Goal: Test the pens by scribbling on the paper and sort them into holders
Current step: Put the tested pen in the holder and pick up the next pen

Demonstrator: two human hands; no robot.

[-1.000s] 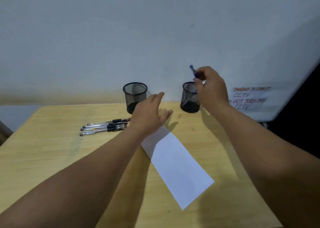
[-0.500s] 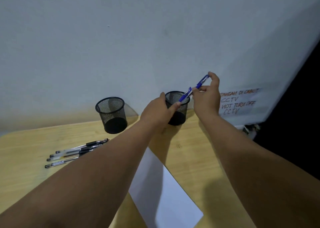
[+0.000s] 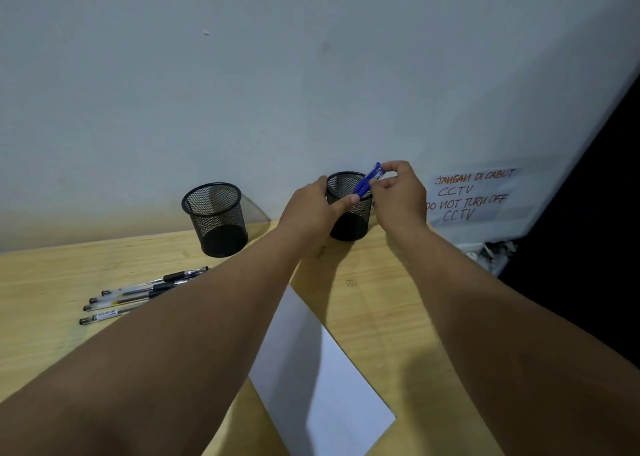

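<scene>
Mesh right holder: blue pen entering | left holder: empty

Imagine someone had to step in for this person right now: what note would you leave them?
Right hand pinches the blue pen, tip already inside the right holder.
Left hand grips that holder's rim, steadying it.
Left holder stands apart and looks empty.
Four black pens lie on the table at left; the paper lies near the front edge.
Done: blue pen nearly sorted.
Left: release it, then scribble-test and sort the four pens.
</scene>
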